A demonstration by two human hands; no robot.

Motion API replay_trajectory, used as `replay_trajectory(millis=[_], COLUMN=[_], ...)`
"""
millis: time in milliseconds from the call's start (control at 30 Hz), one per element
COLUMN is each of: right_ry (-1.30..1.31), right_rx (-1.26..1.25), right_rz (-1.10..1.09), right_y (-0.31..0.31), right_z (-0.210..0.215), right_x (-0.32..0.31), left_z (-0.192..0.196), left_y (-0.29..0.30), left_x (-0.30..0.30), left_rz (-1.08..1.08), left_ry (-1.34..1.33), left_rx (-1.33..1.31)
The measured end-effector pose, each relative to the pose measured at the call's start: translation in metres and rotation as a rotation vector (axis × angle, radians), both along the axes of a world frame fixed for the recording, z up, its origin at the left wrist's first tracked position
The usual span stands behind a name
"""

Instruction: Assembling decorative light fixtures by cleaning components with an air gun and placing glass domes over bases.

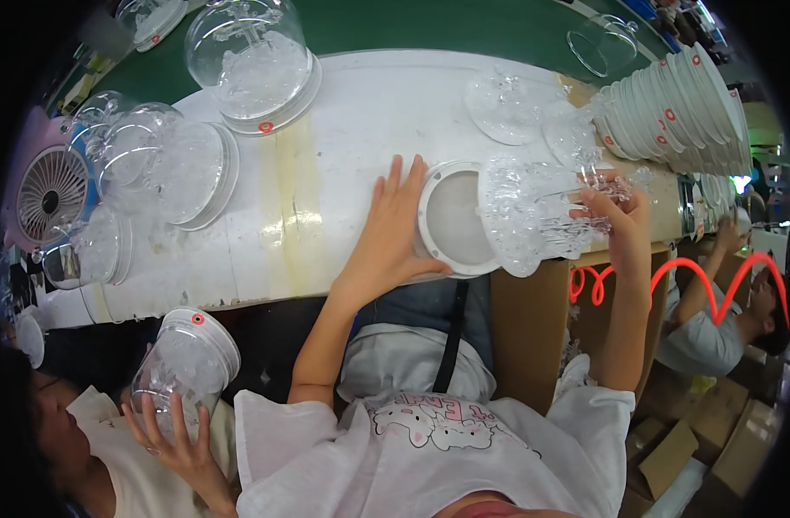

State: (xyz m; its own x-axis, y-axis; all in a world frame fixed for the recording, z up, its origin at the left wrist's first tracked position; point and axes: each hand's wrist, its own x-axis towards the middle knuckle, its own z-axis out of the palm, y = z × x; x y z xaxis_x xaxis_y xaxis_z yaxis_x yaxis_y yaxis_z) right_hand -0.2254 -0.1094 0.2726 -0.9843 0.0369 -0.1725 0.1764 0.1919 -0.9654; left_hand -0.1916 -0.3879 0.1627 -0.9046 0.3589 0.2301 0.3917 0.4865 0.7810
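Head view: right grip (604, 204) clamps clear parts (529, 216) (outlines indistinct), left grip (393, 226) lies spread against a white-rimmed disc (455, 220).

Rests the spread left hand (395, 220) against the left edge of a round white base (462, 220); pinches, with the right hand (618, 210), a clear, branching ornament (520, 216) overlapping the base's right side; has stacked white discs (671, 108) (tilted, red-marked) beyond the base to the right.

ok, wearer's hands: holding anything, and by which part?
Right hand: clear plastic piece, by its right-hand end. Left hand: at the left rim of the round white base; can't tell if gripping.
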Motion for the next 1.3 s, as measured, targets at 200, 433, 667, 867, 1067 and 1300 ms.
replay_trajectory(millis=[200,433,667,867,1067,1300], right_ry=[0.010,0.002,0.080,0.104,0.138,0.125], right_rx=[0.118,0.212,0.270,0.426,0.424,0.442], right_rz=[-0.014,-0.111,-0.163,-0.154,-0.128,-0.138], right_y=[-0.019,-0.014,-0.028,-0.031,-0.037,-0.036], right_z=[-0.002,-0.007,-0.018,-0.013,-0.013,-0.014], right_x=[0.007,0.017,0.023,0.022,0.020,0.021], left_z=[-0.012,-0.009,-0.014,-0.014,-0.017,-0.018], left_y=[0.070,0.038,0.046,0.054,0.055,0.055], left_x=[0.036,0.012,0.005,0.006,0.006,0.006], left_rz=[0.388,0.065,0.056,0.106,0.121,0.125], left_ry=[0.048,-0.054,-0.014,0.012,0.038,0.034], left_rx=[-0.037,0.146,0.003,0.014,0.012,0.017])
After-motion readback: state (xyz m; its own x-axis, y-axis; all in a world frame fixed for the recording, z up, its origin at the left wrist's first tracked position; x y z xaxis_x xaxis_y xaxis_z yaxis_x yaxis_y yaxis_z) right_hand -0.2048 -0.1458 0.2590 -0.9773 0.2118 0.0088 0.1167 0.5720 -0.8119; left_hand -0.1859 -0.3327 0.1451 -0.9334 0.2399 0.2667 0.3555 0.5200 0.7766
